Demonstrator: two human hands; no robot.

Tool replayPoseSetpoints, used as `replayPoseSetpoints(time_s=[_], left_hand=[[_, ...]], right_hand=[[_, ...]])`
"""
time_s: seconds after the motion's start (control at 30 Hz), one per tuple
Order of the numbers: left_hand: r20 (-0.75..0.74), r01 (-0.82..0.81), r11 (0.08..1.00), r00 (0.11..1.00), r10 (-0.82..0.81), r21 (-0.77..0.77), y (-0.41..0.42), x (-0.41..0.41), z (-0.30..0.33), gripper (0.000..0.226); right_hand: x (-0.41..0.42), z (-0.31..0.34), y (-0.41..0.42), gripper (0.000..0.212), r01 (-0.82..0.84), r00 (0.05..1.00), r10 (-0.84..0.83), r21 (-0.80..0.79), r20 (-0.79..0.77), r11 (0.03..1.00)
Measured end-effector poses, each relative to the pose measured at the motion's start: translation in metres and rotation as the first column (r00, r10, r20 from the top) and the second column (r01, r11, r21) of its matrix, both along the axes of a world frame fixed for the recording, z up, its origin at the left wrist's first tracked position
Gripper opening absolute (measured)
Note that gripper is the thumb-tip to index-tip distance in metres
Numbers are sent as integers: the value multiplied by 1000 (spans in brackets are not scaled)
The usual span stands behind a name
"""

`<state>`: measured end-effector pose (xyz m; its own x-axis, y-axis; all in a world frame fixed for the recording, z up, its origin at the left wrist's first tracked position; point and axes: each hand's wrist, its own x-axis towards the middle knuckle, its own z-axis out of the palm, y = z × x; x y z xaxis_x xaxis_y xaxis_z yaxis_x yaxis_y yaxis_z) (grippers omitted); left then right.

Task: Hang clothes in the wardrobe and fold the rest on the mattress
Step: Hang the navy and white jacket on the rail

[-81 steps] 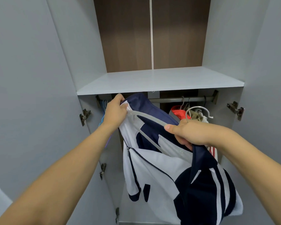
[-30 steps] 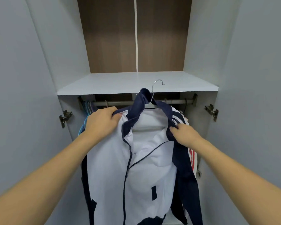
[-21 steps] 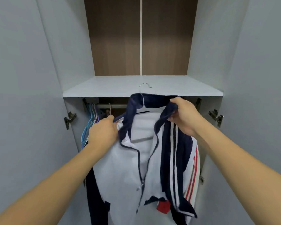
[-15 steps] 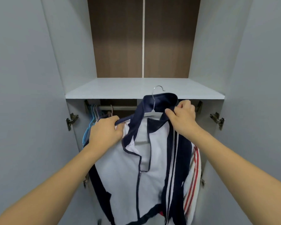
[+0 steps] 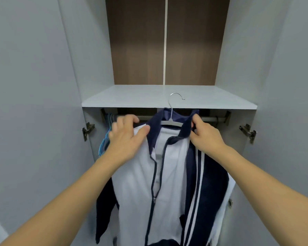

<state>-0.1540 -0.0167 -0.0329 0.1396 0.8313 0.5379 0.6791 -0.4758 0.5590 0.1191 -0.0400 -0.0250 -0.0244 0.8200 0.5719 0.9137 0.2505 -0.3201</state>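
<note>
A white and navy zip jacket [image 5: 167, 174] sits on a grey hanger [image 5: 171, 122] in front of the open wardrobe. The hanger's metal hook [image 5: 175, 97] stands up in front of the shelf edge, above the rail [image 5: 208, 119]. My left hand [image 5: 127, 139] lies on the jacket's left shoulder with its fingers spread and fairly straight, fingertips over the top edge. My right hand [image 5: 205, 135] pinches the navy collar at the jacket's right shoulder.
A grey shelf [image 5: 167, 99] caps the hanging space, with a brown back panel [image 5: 165, 41] above. Blue hangers [image 5: 105, 139] hang at the rail's left end. Both wardrobe doors [image 5: 34, 103] stand open with metal hinges [image 5: 248, 132] on the sides.
My left hand has loosened from a grip on the shoulder to a flatter spread hold. My right hand has stayed at the collar. The jacket now hangs straighter on the hanger.
</note>
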Motion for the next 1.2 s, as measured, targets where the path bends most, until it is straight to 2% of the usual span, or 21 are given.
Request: replayPoseSetpoints(time_s=[0.03, 0.07, 0.13, 0.17, 0.23, 0.33, 0.4, 0.47, 0.5, 0.57, 0.63, 0.67, 0.73, 0.8, 0.87, 0.93, 1.0, 1.03, 1.1, 1.17, 1.2], left_hand=[[67, 52, 995, 997, -46, -85, -8, 3, -6, 49], [8, 46, 986, 999, -45, -158, -13, 7, -10, 61], [-285, -75, 962, 958, -3, -263, -14, 14, -14, 76], [-342, -112, 948, 940, 3, -299, -11, 19, -14, 78], [-261, -94, 935, 965, 2, -341, -7, 33, -13, 73], [-240, -106, 969, 969, 52, -222, -1, 53, -4, 71], [-278, -102, 995, 955, 100, 8, 1, 55, 2, 69], [-216, -54, 967, 970, 110, 248, 12, 44, 7, 68], [-177, -27, 972, 982, 70, 234, 19, 36, 13, 72], [-56, 101, 994, 993, -103, -36, 32, 25, 22, 71], [-69, 197, 964, 975, -212, -178, 39, 27, 21, 38], [-97, 191, 970, 973, -207, -152, 39, 31, 18, 27], [-103, 168, 980, 979, -178, -104, 35, 41, 16, 25], [-128, 149, 985, 979, -160, -86, 32, 51, 17, 30], [-159, 148, 986, 974, -159, -78, 31, 58, 22, 30], [-160, 170, 981, 970, -183, -93, 31, 60, 27, 28], [-161, 177, 979, 968, -192, -104, 31, 61, 31, 26], [-197, 149, 987, 968, -158, -58, 31, 61, 31, 25], [-233, 40, 985, 972, 1, 170, 26, 59, 23, 30], [-67, -19, 933, 997, 46, 360, 10, 54, 1, 40], [9, -13, 925, 1000, 10, 380, 1, 52, -17, 38]], right_hand=[[0, -1, 1, 26, 15, 1000, -16, -15, -14, 1000], [0, -1, 2, 26, 23, 999, -24, -30, -30, 999], [-3, 1, 3, 23, 8, 999, -11, -60, -48, 998], [-6, 2, 4, 20, -11, 999, 8, -70, -50, 997], [-11, 4, 4, 17, -41, 998, 38, -64, -46, 997], [-14, 9, 0, 16, -54, 997, 51, -59, -51, 997], [-10, 11, -4, 19, -61, 996, 55, -78, -77, 995], [-4, 13, -9, 24, -58, 992, 49, -78, -114, 995], [-1, 14, -12, 25, -52, 991, 42, -76, -131, 996], [2, 17, -17, 24, -64, 985, 48, -88, -165, 994], [3, 21, -22, 20, -87, 991, 73, -122, -112, 989], [4, 23, -24, 18, -96, 994, 88, -136, -62, 986], [3, 28, -28, 17, -106, 994, 105, -176, -17, 979], [-2, 30, -30, 36, -114, 993, 113, -214, -18, 970], [-8, 28, -27, 51, -51, 990, 72, -174, 118, 983], [-10, 24, -24, 40, 10, 967, 10, -77, 254, 997], [-8, 22, -20, 21, -4, 967, 9, -18, 253, 1000], [-7, 21, -18, 20, -9, 974, 10, -3, 228, 1000], [-9, 20, -14, 19, -7, 988, 5, 13, 154, 1000], [-15, 19, -10, 17, 8, 995, -9, 12, 96, 1000], [-18, 18, -8, 17, 18, 997, -18, 10, 80, 1000]])
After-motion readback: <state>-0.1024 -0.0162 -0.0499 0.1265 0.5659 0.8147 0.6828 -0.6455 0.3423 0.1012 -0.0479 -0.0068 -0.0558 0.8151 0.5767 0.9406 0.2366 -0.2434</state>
